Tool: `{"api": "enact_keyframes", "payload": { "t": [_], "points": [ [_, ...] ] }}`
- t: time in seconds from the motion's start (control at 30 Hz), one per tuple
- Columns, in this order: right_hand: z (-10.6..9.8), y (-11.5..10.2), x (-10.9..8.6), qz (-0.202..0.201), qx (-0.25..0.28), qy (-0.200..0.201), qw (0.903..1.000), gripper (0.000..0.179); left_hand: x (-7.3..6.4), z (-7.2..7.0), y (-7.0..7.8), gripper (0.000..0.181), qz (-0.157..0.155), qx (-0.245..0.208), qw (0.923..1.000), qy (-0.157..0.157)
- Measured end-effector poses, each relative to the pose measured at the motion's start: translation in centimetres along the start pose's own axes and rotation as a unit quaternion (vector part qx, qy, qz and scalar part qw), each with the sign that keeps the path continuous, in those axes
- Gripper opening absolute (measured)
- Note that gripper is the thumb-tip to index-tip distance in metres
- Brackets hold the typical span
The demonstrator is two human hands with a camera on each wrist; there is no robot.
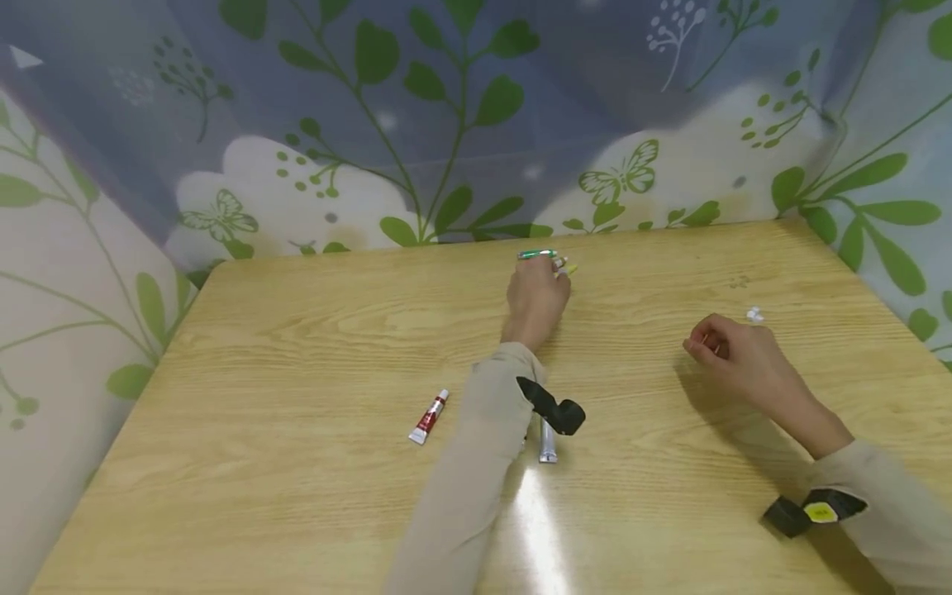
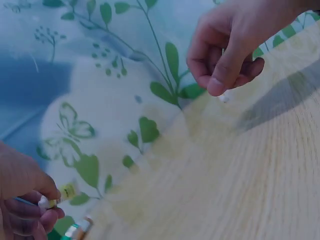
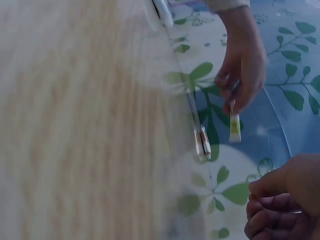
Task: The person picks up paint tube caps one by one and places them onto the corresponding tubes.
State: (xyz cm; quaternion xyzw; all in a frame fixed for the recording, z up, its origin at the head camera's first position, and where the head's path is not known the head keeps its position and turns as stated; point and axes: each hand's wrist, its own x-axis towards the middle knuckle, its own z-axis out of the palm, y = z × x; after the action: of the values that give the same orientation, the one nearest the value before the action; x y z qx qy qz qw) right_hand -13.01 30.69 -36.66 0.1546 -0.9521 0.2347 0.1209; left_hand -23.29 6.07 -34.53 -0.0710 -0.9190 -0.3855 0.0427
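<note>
In the head view my left hand (image 1: pixel 535 297) is at the table's far side, beside a green tube (image 1: pixel 537 254) and another small tube (image 1: pixel 559 263). It pinches a small yellow-labelled tube (image 2: pixel 68 191) with a white neck; the right wrist view shows this tube hanging from the fingers. My right hand (image 1: pixel 740 359) hovers above the table at the right, its fingers loosely curled. Nothing can be made out between them. Just beyond it lie several small white pieces (image 1: pixel 754 314), too small to identify.
A dark red tube (image 1: pixel 429 417) lies on the wooden table (image 1: pixel 297 355), left of my left forearm. Under that forearm a silver tube (image 1: pixel 548 442) is partly hidden. Leaf-patterned cloth (image 1: pixel 461 124) stands behind the table and at its sides.
</note>
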Motion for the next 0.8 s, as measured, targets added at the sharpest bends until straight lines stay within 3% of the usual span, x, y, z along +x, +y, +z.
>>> {"api": "enact_keyframes", "payload": {
  "t": [0.23, 0.37, 0.57, 0.67, 0.8],
  "points": [
    [-1.5, 3.3, 0.1, 0.068, -0.020, 0.034, 0.9969, 0.011, -0.7, -2.8, 0.6, 0.012, -0.010, -0.023, 0.9996, 0.011],
    [-1.9, 4.9, 0.2, 0.107, -0.029, 0.033, 0.9932, 0.015, -1.4, -4.2, 0.5, 0.014, 0.013, -0.045, 0.9989, 0.004],
    [-2.0, 6.2, 0.6, 0.158, -0.035, 0.022, 0.9865, 0.027, -2.8, -6.9, -0.7, 0.016, 0.085, -0.093, 0.9908, -0.049],
    [-2.0, 6.5, 0.7, 0.159, -0.042, 0.033, 0.9859, 0.030, -3.9, -8.7, -1.4, 0.014, 0.098, -0.111, 0.9860, -0.076],
    [-2.0, 7.0, 0.8, 0.153, -0.049, 0.034, 0.9864, 0.030, -5.2, -10.5, -2.4, 0.011, 0.107, -0.117, 0.9834, -0.087]
  ]
}}
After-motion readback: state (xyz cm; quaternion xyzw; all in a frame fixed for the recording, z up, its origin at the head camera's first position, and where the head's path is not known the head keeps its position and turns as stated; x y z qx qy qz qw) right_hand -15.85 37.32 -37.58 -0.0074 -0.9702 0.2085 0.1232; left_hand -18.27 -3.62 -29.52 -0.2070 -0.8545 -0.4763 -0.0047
